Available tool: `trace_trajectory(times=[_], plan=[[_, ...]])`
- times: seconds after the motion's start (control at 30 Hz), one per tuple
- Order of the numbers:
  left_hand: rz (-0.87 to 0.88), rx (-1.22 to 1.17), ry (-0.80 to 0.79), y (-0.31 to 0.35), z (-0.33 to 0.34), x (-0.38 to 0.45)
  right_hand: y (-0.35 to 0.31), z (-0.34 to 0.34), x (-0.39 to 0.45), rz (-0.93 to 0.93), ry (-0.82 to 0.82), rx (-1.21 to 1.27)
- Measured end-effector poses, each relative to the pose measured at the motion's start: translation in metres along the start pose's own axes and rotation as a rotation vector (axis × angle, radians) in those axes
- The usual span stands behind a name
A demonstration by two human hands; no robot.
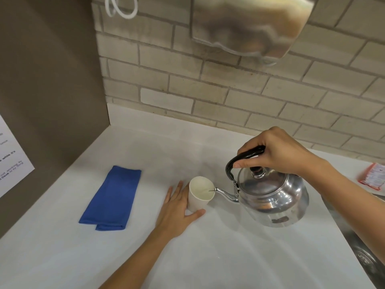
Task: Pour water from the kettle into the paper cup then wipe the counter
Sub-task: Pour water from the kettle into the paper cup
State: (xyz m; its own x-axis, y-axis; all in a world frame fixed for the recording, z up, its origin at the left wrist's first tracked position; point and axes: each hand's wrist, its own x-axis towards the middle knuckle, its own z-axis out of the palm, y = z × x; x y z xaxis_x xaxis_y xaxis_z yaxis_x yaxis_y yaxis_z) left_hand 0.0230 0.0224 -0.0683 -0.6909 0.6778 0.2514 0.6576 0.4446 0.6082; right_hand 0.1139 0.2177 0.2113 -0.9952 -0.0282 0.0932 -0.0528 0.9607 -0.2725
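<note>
A white bench (208,257) meets a pale brick wall (208,80). The right hand (277,151) grips the handle of a tilted steel kettle (273,195), spout over the paper cup (199,193). The left hand (179,211) lies spread, cradling the cup. A folded blue cloth (112,199) lies left.

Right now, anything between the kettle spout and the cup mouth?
Nothing visible. The kettle is tilted, its spout tip at the paper cup rim; the left hand steadies the cup from the far side.
</note>
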Motion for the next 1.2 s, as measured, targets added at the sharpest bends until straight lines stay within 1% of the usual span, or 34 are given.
trace_trajectory(times=[0.63, 1.2], plan=[[0.002, -0.021, 0.015, -0.0005, 0.0012, 0.0001, -0.0082, -0.0027, -0.0015, -0.002, 0.003, -0.048], [-0.004, -0.019, 0.008, -0.0021, 0.0019, 0.0003, -0.0067, -0.0026, 0.0001, 0.007, 0.004, -0.026]])
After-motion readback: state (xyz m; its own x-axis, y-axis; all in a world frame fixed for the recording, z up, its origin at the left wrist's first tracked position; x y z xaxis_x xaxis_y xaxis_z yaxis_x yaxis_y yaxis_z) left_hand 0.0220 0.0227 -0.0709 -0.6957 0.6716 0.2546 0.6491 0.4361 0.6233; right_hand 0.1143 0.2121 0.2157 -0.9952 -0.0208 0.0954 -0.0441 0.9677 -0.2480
